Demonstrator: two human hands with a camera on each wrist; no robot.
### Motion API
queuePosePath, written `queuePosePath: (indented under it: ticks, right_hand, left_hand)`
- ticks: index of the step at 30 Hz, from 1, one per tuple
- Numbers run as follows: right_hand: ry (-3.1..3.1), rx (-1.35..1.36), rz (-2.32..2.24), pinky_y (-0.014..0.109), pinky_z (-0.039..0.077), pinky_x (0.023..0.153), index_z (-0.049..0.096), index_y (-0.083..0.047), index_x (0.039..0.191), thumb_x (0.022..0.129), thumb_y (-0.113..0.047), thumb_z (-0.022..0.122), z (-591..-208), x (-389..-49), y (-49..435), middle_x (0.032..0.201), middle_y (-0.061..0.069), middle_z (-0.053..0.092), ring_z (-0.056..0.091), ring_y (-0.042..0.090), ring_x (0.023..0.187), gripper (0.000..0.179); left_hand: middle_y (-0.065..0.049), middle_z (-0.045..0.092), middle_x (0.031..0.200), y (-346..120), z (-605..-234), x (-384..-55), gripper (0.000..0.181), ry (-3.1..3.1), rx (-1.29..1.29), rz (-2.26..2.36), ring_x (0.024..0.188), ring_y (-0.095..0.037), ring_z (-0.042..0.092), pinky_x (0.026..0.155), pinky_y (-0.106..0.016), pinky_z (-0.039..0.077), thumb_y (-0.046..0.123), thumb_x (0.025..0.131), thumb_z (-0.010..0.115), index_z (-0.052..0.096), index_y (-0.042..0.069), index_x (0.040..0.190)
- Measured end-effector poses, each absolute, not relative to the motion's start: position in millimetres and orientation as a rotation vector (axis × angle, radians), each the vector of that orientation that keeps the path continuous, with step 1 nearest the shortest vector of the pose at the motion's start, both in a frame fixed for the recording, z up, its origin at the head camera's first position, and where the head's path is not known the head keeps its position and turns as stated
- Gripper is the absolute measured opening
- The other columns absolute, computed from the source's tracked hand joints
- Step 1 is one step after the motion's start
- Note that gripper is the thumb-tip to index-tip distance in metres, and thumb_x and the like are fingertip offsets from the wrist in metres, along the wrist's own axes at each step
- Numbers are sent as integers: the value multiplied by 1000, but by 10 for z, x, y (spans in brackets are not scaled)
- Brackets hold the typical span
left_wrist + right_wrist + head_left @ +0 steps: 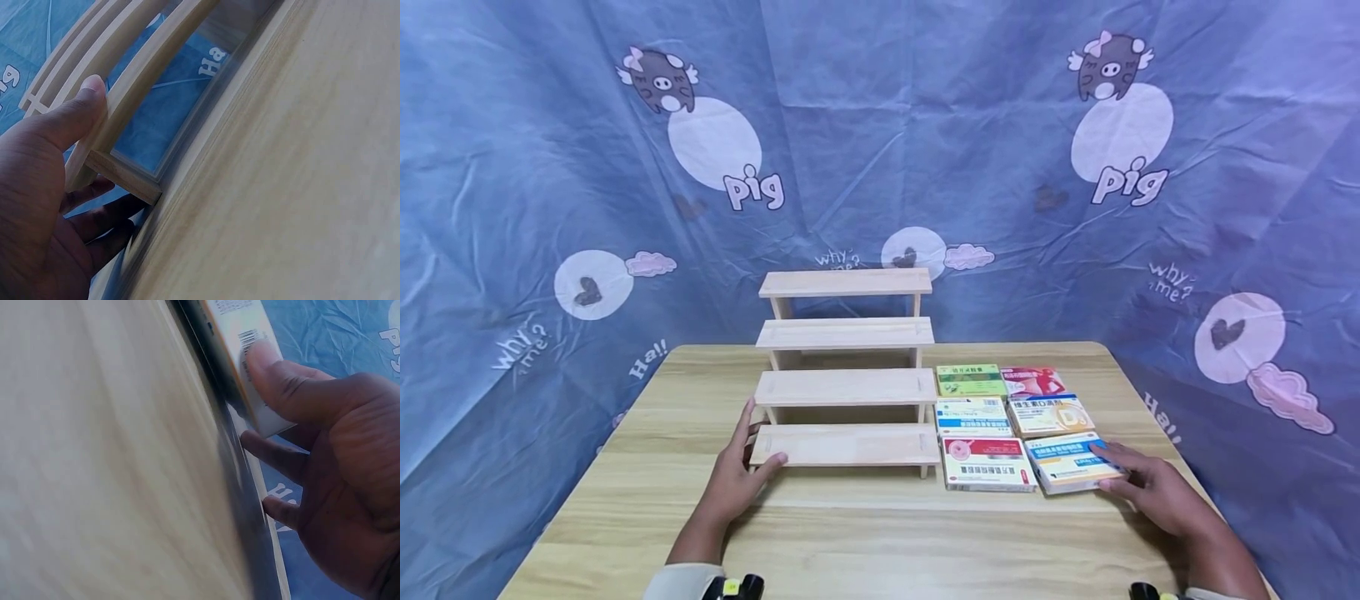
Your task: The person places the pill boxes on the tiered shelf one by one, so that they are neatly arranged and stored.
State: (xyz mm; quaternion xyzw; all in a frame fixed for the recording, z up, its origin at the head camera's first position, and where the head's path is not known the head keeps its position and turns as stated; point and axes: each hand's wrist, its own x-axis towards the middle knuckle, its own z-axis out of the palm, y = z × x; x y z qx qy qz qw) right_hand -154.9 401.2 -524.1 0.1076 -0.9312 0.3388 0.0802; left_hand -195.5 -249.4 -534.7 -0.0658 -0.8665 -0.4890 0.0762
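A pale wooden four-step display rack, a stepped stand (pixel 850 446), stands on the table. My left hand (pixel 730 479) grips the left end of its lowest step, thumb on top; in the left wrist view the other fingers (pixel 103 219) lie beside and below that end. To the rack's right, my right hand (pixel 1157 492) pinches a blue-and-white medicine box (pixel 1063 471) by its right end. The right wrist view has the thumb (pixel 265 362) on the barcode side of this box (pixel 240 325). Its other end lies close to a red-and-white medicine box (pixel 988 473).
Behind the held box lie more medicine boxes in two columns: a white-and-blue one (pixel 973 418), an orange-and-white one (pixel 1051 417), a green one (pixel 968 381) and a red one (pixel 1033 382). The wooden table (pixel 865 542) meets a blue printed cloth (pixel 880 167) at the back and sides.
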Motion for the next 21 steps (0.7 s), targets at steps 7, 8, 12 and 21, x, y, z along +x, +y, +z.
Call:
queuePosePath:
  ticks: [7,8,12,21]
  right_hand:
    - [-2689,396,1077,-5,30,94,75,-19,143,90,-4,86,-5254,-1532,4057,137,-33,54,40,-30,123,56]
    - [-2684,407,1073,-5,30,94,75,-20,143,90,-5,86,-5248,-1529,4060,136,-35,54,40,-30,123,56]
    - [-2687,395,1070,-5,28,95,76,-19,142,91,-7,85,-5213,-1527,4055,135,-36,54,38,-32,122,53]
    - [-2717,303,1082,-6,26,94,75,-13,141,94,-11,84,-5184,-1483,4075,129,-40,53,39,-32,120,48]
  left_hand:
    - [-28,55,160,-2492,-5329,-1949,109,-2599,-201,-1462,134,-49,67,107,-55,57,31,101,82,5,30,178]
    - [-28,55,160,-2491,-5331,-1951,109,-2598,-200,-1465,134,-49,67,107,-55,57,31,101,82,5,30,178]
    - [-28,54,160,-2491,-5333,-1957,109,-2596,-205,-1474,135,-50,67,106,-53,58,30,101,82,5,31,178]
    - [-28,52,162,-2507,-5335,-1951,109,-2607,-203,-1478,134,-50,67,103,-52,59,31,102,81,4,33,178]
